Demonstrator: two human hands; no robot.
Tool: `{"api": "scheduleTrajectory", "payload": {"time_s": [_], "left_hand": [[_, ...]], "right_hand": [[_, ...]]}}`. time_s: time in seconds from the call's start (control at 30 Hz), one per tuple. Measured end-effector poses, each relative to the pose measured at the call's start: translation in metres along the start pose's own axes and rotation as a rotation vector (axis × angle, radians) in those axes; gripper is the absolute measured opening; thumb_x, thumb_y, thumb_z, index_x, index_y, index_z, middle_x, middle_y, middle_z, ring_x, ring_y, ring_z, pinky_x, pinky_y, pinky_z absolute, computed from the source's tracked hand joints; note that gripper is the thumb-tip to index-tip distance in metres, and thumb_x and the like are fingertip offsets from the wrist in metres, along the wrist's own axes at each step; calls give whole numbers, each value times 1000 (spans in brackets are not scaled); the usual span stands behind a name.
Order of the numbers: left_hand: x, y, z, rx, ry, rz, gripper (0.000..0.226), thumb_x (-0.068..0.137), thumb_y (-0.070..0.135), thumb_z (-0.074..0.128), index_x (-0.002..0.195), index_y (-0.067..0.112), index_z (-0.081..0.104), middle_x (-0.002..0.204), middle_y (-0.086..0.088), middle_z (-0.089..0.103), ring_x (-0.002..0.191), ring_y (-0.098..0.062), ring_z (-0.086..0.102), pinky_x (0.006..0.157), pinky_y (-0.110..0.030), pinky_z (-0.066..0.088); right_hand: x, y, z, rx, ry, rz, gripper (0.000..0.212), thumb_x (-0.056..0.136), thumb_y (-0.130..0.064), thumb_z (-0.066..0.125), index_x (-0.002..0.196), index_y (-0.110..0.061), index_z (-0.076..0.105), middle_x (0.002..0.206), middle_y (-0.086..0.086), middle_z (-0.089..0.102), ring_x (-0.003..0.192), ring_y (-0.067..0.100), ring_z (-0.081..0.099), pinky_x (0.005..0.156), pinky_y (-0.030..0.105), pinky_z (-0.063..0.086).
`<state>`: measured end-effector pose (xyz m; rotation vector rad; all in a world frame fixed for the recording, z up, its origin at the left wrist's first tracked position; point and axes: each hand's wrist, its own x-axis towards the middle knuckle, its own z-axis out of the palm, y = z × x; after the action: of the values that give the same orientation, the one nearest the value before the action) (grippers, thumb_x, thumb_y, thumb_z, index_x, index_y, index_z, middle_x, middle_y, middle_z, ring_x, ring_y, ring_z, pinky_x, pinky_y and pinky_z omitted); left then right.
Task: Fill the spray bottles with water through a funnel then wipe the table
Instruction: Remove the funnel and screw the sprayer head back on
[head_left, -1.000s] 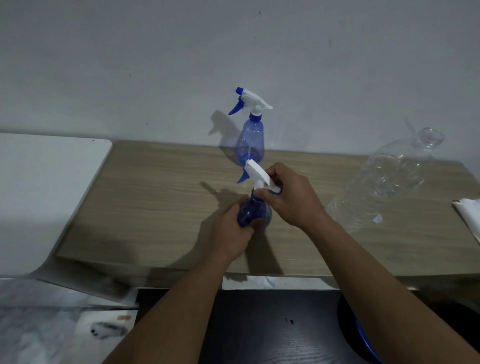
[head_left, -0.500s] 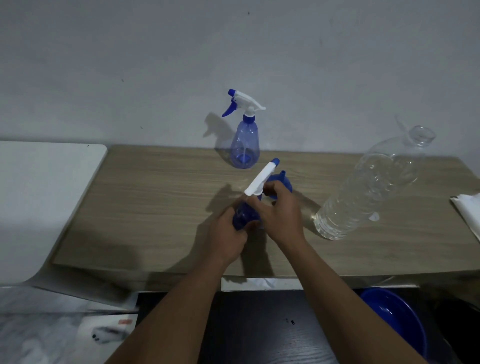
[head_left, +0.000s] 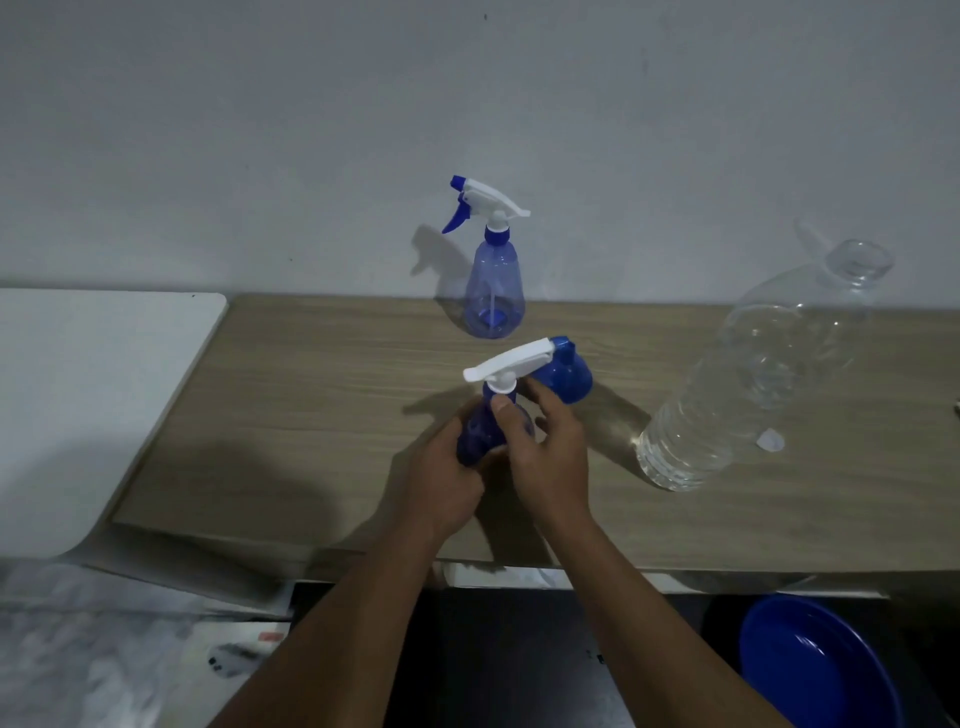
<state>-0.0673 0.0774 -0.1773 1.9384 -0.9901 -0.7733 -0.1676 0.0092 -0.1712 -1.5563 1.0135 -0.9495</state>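
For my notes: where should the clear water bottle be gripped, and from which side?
Grip the clear water bottle around its wide middle, coming from its left, the side nearest the right hand. It stands uncapped and holds water, so a side wrap should keep the mouth up.

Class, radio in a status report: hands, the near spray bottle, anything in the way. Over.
Left hand grips near spray bottle. Right hand pinches its neck, sprayer head on. Funnel just behind, not blocking.
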Motion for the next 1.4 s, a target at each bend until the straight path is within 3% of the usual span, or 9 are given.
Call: {"api": "scheduleTrajectory", "payload": {"time_s": [0.1,0.33,0.57,0.67,0.73,0.93,1.03,1.13,1.4], "left_hand": [[1,1,-1,13,3,16,49,90,24,71,135,35,56,107,18,64,89,10,58,71,6,35],[6,-7,3,-82,-17,1,59,84,32,79,135,44,52,113,22,69,102,7,63,79,-1,40],[5,-2,1,-104,-10,24,53,86,16,77,132,31,55,99,21,64,82,26,56,71,5,35],[6,-7,2,-77,-23,27,52,86,24,77,134,26,57,107,13,69,78,25,55,68,3,36],[6,-8,1,-37,-30,13,46,86,31,77,128,27,59,105,13,68,74,20,55,64,2,38],[7,-9,2,-55,-38,20,51,87,25,76,133,38,57,114,16,69,102,3,63,78,-2,44],[5,-7,0,-72,-55,26,53,89,17,70,136,37,54,112,21,66,94,15,57,72,3,38],[6,-8,2,-109,-42,27,58,86,13,71,139,34,54,116,15,69,105,4,62,87,-13,44],[8,-13,6,-153,-23,23,62,84,32,79,140,37,52,121,14,69,111,-4,63,100,-26,47]], "right_hand": [[0,1,-7,-35,54,3,23,87,-43,72,107,-34,66,111,-15,66,106,1,60,89,17,48],[17,-10,-25,16,131,22,72,69,-39,90,121,-28,42,118,-7,53,111,6,55,92,23,48],[44,-15,-31,104,-206,149,27,76,-8,86,99,-3,74,94,13,76,81,12,73,69,27,56],[42,-13,-25,52,-171,85,32,75,-14,88,98,1,71,90,15,75,82,17,72,75,34,61],[36,-13,-21,-22,-129,7,38,74,-19,90,94,-1,64,81,3,68,73,6,64,68,22,55],[19,-9,-20,-98,-176,-67,33,84,-18,80,96,-41,61,90,-7,71,86,6,70,78,32,60],[14,-8,-21,-112,-212,-127,21,86,-19,74,97,-31,60,83,-7,65,77,-1,64,70,14,50],[11,-4,-26,3,-267,-170,7,82,-20,59,82,-13,58,68,-7,58,65,5,56,64,18,46],[8,-12,-37,-53,-183,-220,23,83,-5,46,75,-23,57,59,-14,49,57,0,44,57,12,36]]}}
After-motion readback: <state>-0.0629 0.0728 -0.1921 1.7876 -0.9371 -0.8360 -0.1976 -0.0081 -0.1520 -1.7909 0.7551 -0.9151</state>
